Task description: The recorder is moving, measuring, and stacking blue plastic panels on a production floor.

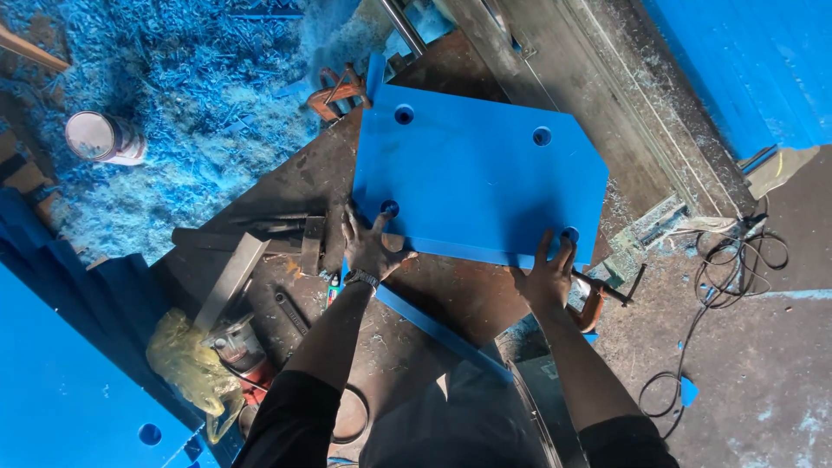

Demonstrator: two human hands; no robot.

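A thick blue plastic plate (pixel 477 169) with clipped corners and a round hole near each corner lies on a dark metal workbench (pixel 433 295). My left hand (pixel 368 245) grips its near left corner, thumb by the hole. My right hand (pixel 548 276) holds the near right corner, fingers over the edge by another hole. A narrow blue strip (pixel 442 334) lies slantwise on the bench just below the plate, between my forearms.
Blue shavings (pixel 199 95) cover the floor at left, with a white tin (pixel 102 137) among them. Metal bars (pixel 260 247), a wrench (pixel 293 312), a yellow rag (pixel 186 364) and a power tool sit left of my arm. An orange clamp (pixel 338 91) and black cables (pixel 728 277) flank the bench.
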